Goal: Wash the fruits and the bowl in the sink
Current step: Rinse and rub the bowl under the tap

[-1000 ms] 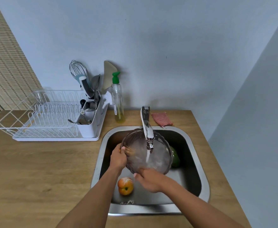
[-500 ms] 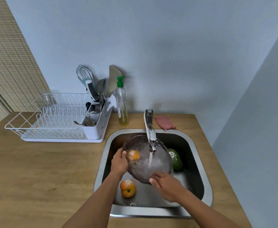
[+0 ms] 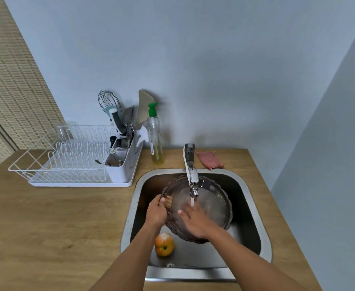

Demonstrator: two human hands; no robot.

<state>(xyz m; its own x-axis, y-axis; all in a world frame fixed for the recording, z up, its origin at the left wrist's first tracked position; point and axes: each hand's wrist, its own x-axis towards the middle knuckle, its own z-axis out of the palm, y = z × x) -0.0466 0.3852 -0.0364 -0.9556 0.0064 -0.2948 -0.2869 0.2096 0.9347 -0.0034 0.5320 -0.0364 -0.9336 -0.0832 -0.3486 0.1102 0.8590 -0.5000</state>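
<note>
Left grip [image 3: 157, 214]: fingers curled on the bowl [image 3: 212, 204] at its left rim, bowl held tilted in sink [image 3: 128, 223].
Right grip [image 3: 195, 222]: spread flat inside bowl, under tap [image 3: 190, 169] stream.
Orange fruit [image 3: 164, 245]: just below left grip, nearer it.

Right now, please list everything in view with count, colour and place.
bowl: one, dark see-through, in sink under tap
fruit: one, orange, sink floor, front left
sink: one, steel, in the wooden counter
tap: one, chrome, running
soap bottle: one, clear, green pump, behind sink
cloth: one, pink, right of tap
dish rack: one, white, counter's left
utensil holder: one, white, at rack's right end
left grip: one, holds bowl rim
right grip: one, flat inside bowl
</note>
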